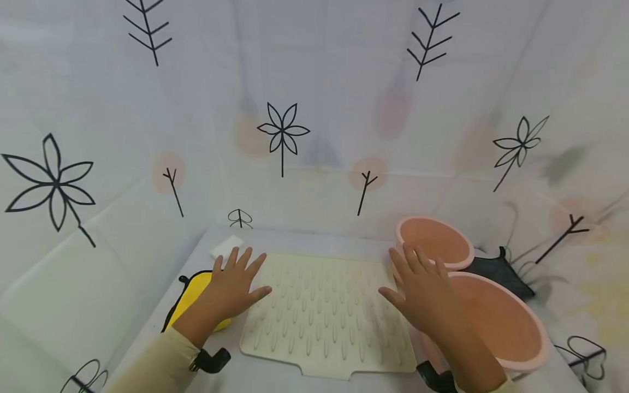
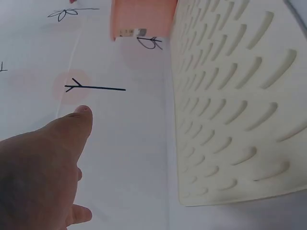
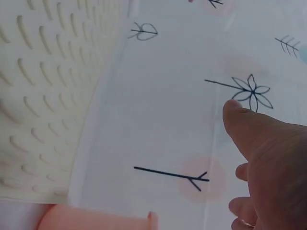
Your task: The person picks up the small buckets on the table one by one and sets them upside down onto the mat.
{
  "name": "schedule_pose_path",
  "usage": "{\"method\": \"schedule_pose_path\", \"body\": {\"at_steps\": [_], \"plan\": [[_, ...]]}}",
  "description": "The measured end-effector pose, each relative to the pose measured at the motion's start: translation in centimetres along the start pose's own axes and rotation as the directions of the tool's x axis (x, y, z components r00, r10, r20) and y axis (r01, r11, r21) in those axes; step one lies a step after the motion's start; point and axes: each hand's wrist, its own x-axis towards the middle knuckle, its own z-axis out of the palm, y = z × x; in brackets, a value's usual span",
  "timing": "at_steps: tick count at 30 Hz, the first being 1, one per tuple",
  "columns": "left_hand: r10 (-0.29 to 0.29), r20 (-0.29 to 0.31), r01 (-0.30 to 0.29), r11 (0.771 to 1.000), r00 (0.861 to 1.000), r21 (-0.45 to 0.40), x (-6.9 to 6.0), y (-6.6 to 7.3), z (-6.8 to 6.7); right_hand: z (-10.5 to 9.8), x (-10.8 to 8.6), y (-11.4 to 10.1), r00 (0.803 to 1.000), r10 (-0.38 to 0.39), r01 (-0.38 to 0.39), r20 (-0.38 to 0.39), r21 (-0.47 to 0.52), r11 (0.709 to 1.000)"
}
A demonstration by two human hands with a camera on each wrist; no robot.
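A cream ridged mat (image 1: 326,311) with a tab on its near edge lies flat on the white table. My left hand (image 1: 231,286), fingers spread, is over the mat's left side. Over its right side is my right hand (image 1: 422,292), also with spread fingers. Neither hand holds anything. In the left wrist view my left hand (image 2: 43,167) points its thumb away, apart from the mat (image 2: 230,100). The right wrist view has my right hand (image 3: 273,163) apart from the mat (image 3: 43,105) too. Part of a yellow pad (image 1: 196,289) with black trim is hidden behind my left forearm.
Two pink tubs stand at the right, a far tub (image 1: 434,240) and a nearer tub (image 1: 496,316) partly behind my right arm. A dark grey pad (image 1: 501,275) is beside them. A small white item (image 1: 227,246) lies at the back left. Patterned white cloth (image 1: 314,65) hangs behind.
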Motion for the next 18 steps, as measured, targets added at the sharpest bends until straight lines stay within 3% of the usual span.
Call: {"method": "schedule_pose_path", "body": {"at_steps": [6,12,18], "plan": [[-0.054,0.051,0.06,0.989,0.997,-0.135,-1.7,-0.1,2.7,0.2,-2.3,0.0,0.998,0.055,-0.054,-0.009,0.089,0.995],[-0.093,0.035,0.098,0.979,0.995,-0.181,-2.4,0.7,4.1,0.8,-3.9,0.6,0.992,0.121,-0.123,0.02,0.162,0.979],[-0.098,0.045,0.106,0.968,0.994,-0.226,-3.6,1.9,5.4,1.6,-5.9,1.6,0.987,0.141,-0.128,-0.072,0.157,0.979]]}}
